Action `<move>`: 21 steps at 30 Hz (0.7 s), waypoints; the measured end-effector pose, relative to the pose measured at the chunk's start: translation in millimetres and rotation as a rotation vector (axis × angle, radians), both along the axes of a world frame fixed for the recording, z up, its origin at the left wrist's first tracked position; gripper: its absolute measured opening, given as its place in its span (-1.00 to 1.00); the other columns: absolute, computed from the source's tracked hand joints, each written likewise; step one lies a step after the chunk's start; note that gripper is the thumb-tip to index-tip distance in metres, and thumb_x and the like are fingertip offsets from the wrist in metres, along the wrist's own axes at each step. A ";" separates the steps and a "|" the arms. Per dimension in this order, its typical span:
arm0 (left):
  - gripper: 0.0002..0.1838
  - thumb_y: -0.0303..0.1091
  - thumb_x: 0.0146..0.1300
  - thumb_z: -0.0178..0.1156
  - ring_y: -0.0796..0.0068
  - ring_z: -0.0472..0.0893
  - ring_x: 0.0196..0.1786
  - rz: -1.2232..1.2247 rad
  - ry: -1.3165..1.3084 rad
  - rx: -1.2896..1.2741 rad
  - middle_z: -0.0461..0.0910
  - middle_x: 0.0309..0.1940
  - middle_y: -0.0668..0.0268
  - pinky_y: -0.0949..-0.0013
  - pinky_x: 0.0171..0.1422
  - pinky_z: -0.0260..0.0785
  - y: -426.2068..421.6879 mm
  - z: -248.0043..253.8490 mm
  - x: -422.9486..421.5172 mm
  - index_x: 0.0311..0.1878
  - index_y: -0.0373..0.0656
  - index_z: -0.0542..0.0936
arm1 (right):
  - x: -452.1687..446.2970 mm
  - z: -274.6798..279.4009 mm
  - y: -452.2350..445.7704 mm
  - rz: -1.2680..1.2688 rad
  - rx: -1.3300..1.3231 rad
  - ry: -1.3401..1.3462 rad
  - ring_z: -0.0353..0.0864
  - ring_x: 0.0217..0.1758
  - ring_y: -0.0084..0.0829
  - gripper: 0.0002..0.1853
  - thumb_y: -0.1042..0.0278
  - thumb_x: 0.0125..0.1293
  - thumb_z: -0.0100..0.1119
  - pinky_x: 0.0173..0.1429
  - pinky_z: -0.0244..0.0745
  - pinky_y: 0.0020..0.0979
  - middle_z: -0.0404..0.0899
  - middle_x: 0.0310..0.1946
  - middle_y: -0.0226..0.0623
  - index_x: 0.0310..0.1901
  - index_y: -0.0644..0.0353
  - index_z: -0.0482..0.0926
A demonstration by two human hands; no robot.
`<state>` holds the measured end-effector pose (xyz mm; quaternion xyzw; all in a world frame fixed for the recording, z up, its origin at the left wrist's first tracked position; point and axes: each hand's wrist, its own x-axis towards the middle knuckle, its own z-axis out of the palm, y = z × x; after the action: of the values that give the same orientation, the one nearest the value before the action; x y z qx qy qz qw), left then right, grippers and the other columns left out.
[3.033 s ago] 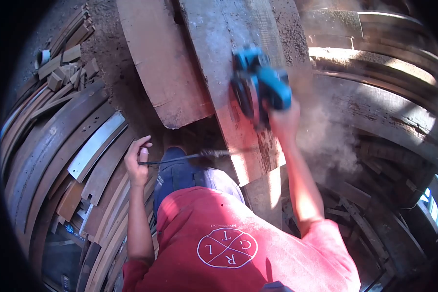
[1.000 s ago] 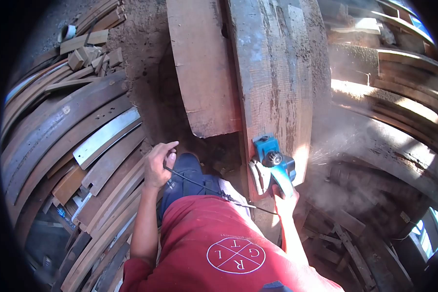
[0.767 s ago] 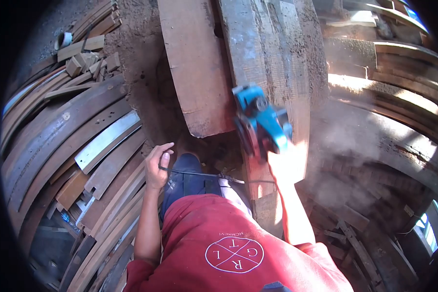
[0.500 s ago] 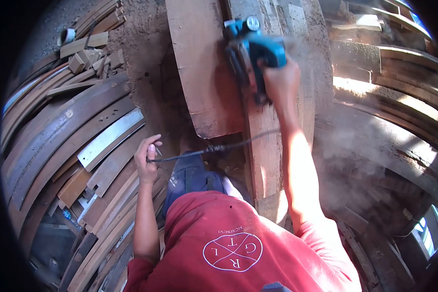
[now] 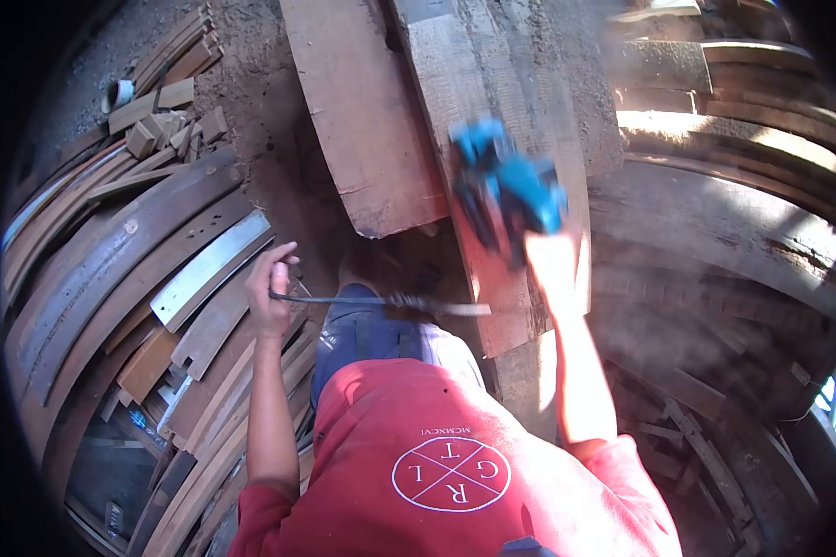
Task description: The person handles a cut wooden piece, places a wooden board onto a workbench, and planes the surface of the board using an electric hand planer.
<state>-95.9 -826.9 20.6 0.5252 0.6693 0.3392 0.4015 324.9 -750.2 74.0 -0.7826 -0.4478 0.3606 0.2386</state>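
Note:
My right hand [image 5: 550,262] is wrapped around the rear handle of a teal electric planer [image 5: 522,193], blurred by motion. The planer rests on a long, rough timber plank [image 5: 503,320], near its close end. My left hand [image 5: 269,292] is closed on the dark power cord [image 5: 344,300], holding it off to the left at thigh height. Between my hands the cord stretches across in front of me, with a thicker wrapped section midway. Just left of the plank lies a second, wider board [image 5: 362,139].
Stacked planks [image 5: 130,251] fill the left side, with short offcuts [image 5: 158,130] and a tape roll [image 5: 119,93] farther up. More stacked timber [image 5: 734,204] lies on the right, with dust hanging in front of it. Beneath the worked plank is another timber [image 5: 525,381].
My right hand has pulled the planer back along the plank toward my body. The left hand has shifted slightly, still holding the cord. The view has tilted a little.

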 end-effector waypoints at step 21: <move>-0.52 0.02 0.60 0.11 0.15 0.76 -0.13 -0.144 0.021 -0.128 0.71 -0.22 0.09 0.22 0.02 0.54 55.5 -1.9 32.7 0.08 -0.25 0.73 | -6.4 1.0 108.5 0.062 0.117 -0.099 0.87 -0.12 -0.07 -0.44 0.32 0.22 0.54 -0.08 0.62 -0.20 0.78 -0.26 0.11 0.30 -0.05 0.72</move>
<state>-63.2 -771.4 18.7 0.5485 0.6543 0.2605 0.4507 318.5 -641.7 74.9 -0.7701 -0.5032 0.3020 0.2502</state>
